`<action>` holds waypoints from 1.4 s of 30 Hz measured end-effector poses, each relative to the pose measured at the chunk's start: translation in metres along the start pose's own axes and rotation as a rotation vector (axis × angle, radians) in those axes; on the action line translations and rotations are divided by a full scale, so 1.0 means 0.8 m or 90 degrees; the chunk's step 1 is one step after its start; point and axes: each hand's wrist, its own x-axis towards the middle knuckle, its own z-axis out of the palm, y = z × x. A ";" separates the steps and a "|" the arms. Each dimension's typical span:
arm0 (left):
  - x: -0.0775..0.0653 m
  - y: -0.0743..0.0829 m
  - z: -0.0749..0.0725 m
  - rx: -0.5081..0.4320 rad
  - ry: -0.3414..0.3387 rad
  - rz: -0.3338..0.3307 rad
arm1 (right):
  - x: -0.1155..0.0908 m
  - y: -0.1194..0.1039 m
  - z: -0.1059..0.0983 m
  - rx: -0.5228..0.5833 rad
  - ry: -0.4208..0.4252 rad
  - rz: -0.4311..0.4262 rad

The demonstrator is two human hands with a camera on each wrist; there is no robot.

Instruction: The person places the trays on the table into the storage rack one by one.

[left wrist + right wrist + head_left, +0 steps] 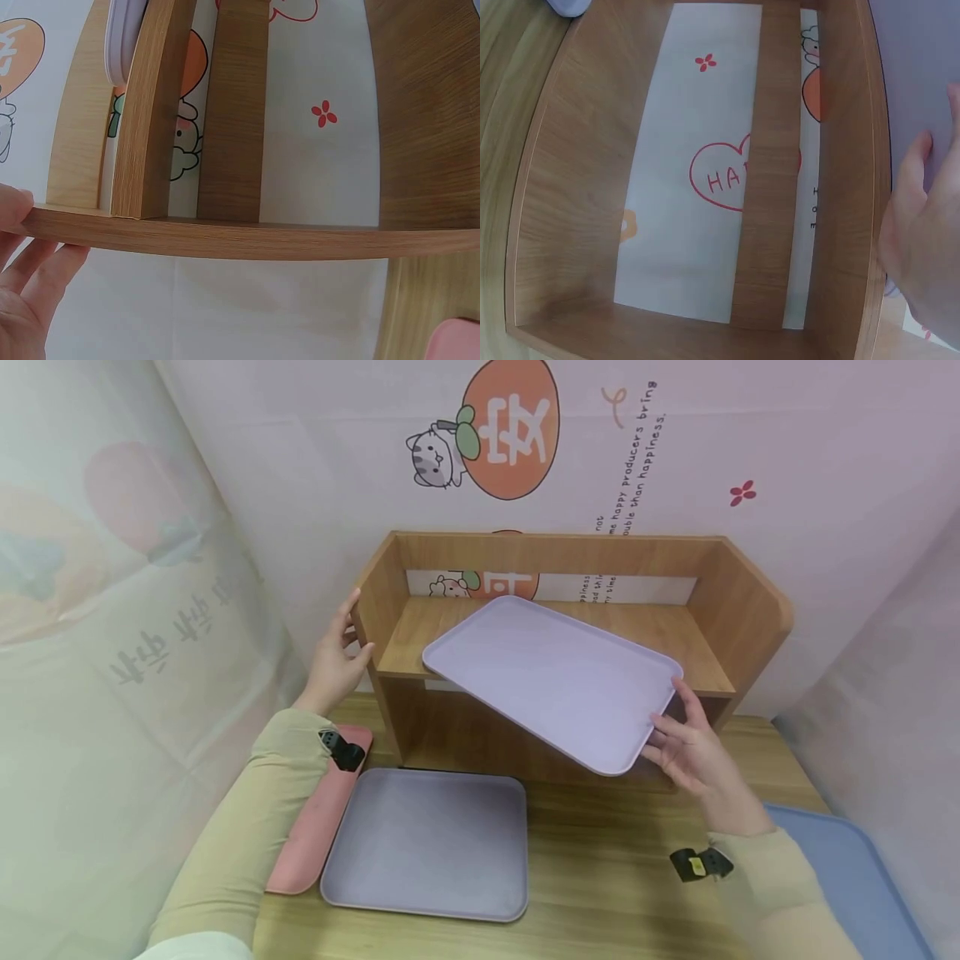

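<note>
A lavender tray point(555, 681) lies tilted across the upper board of a wooden desk shelf point(753, 618), its near right corner jutting past the front. My right hand point(693, 747) holds the tray by its right short edge, thumb and fingers at the rim. In the right wrist view, the fingers point(915, 176) lie against the tray's surface. With my left hand point(335, 662) I grip the shelf's left side panel point(380, 610). The left wrist view puts the thumb on one side of the panel's edge and the fingers point(56, 274) on the other.
A second, greyish lavender tray point(431, 843) lies flat on the wooden table point(600, 877) before the shelf. Left of it is a pink tray point(318, 827), partly behind my left sleeve. A blue tray point(847, 868) sits at the right. Printed cloth point(300, 468) hangs behind.
</note>
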 end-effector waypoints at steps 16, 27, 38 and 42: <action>-0.002 -0.008 0.000 -0.001 0.003 -0.011 | -0.012 0.026 0.041 -0.056 0.117 -0.016; 0.000 -0.010 0.000 -0.015 0.004 -0.005 | -0.016 0.046 0.068 -0.036 0.170 -0.019; 0.002 -0.011 -0.001 -0.005 0.007 -0.011 | 0.006 0.013 0.020 0.008 0.156 -0.033; 0.004 -0.009 0.000 -0.006 0.006 -0.010 | 0.009 0.007 0.006 0.062 0.108 -0.051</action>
